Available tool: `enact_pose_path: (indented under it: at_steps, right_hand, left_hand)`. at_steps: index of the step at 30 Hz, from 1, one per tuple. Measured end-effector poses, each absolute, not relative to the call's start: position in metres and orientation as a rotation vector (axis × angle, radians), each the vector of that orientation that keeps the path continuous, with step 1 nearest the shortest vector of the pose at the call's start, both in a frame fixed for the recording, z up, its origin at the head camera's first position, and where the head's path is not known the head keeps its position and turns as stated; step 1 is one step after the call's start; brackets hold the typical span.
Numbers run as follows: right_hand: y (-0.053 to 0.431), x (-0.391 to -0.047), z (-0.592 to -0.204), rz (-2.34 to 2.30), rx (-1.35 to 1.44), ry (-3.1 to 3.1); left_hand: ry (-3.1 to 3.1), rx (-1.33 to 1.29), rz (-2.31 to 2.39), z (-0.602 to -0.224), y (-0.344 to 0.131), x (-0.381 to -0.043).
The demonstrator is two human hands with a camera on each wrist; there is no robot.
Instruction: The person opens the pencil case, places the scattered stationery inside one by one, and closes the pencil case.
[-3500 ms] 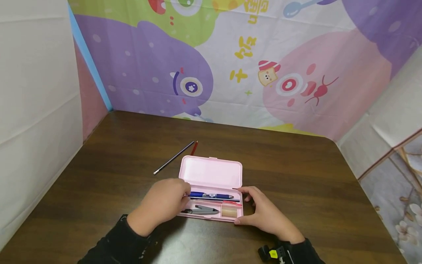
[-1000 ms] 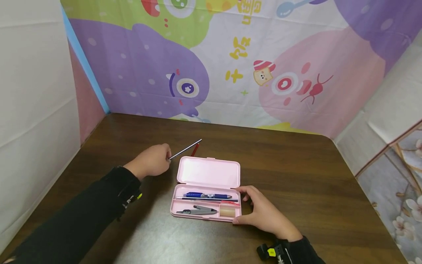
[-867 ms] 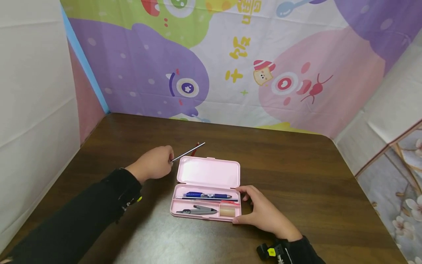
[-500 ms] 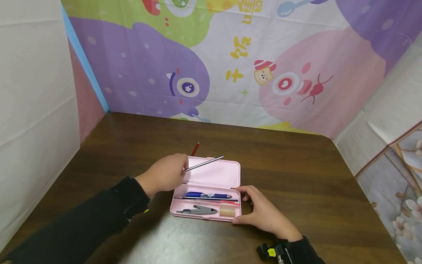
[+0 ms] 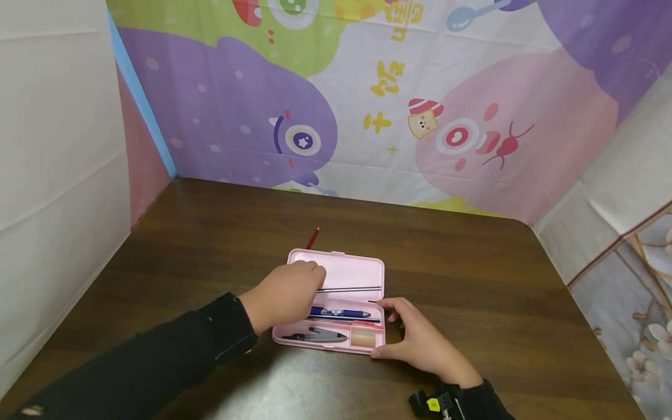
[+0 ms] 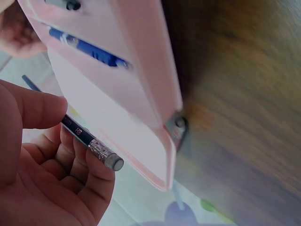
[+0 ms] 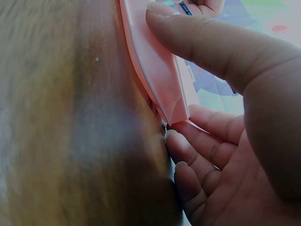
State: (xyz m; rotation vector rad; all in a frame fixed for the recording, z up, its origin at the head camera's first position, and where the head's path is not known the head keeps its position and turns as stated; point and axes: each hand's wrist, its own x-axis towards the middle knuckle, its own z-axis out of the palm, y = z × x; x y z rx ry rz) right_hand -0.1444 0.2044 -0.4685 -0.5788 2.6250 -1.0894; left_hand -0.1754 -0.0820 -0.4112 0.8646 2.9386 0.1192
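Observation:
A pink pencil case (image 5: 362, 271) lies open on the table. Above it my left hand (image 5: 287, 294) pinches a dark pencil (image 5: 350, 289) between thumb and fingers. The left wrist view shows HB printed on the pencil (image 6: 77, 131) and an eraser at its near end. At the case's right end, my right hand (image 5: 422, 341) grips the edge with thumb in front and fingers behind. Inside the case are a blue pen (image 5: 343, 313), another dark pencil (image 5: 357, 319), a grey drawing compass (image 5: 322, 336) and a beige block (image 5: 363, 338). My left hand partly hides the tray and lid.
Behind the lid, a dark red pencil (image 5: 313, 238) lies on the brown wooden table (image 5: 472, 274). A printed cartoon cloth (image 5: 367, 163) hangs along the back edge. White fabric (image 5: 63, 116) covers the left side.
My left hand went from the case to the loose dark pencil behind it, picked it up, and carried it right and nearer, over the case. The right hand stayed at the case's end.

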Motion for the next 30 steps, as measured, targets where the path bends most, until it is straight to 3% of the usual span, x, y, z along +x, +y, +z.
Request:
enact_pose_path:
  at_steps: [16, 30]
  right_hand:
    - [0.205, -0.146, -0.469, -1.079, -0.584, 2.625]
    - [0.205, -0.146, -0.469, -1.075, -0.553, 2.62]
  left_hand:
    - [2.804, 1.163, -0.192, -0.422, -0.079, -0.177]
    - [2.841, 1.177, -0.156, -0.426, -0.077, -0.174]
